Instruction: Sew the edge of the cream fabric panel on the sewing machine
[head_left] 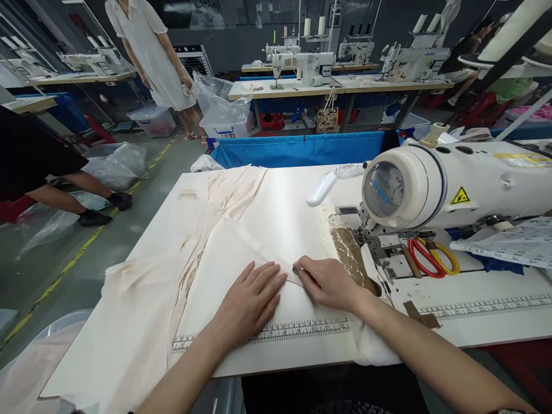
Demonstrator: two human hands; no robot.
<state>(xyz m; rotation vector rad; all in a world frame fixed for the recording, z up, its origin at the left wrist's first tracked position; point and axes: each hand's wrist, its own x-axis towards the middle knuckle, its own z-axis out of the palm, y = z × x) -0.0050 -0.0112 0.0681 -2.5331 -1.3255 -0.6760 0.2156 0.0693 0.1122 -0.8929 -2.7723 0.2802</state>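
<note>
A cream fabric (207, 253) lies spread over the white sewing table (284, 201), folded to a point near the middle. My left hand (250, 302) rests flat on the fabric with fingers apart, pressing it down. My right hand (328, 282) pinches the fabric's pointed corner between thumb and fingers, just left of the sewing machine's needle plate (351, 250). A printed ruler strip (276, 332) runs along the table under my left hand.
A white sewing machine (452, 181) stands at the right, with red and yellow scissors (431, 256) beside it. A blue bin (302, 148) sits behind the table. A person in black crouches at left (38, 167); another in white stands at the back (150, 52). More machines line the far tables.
</note>
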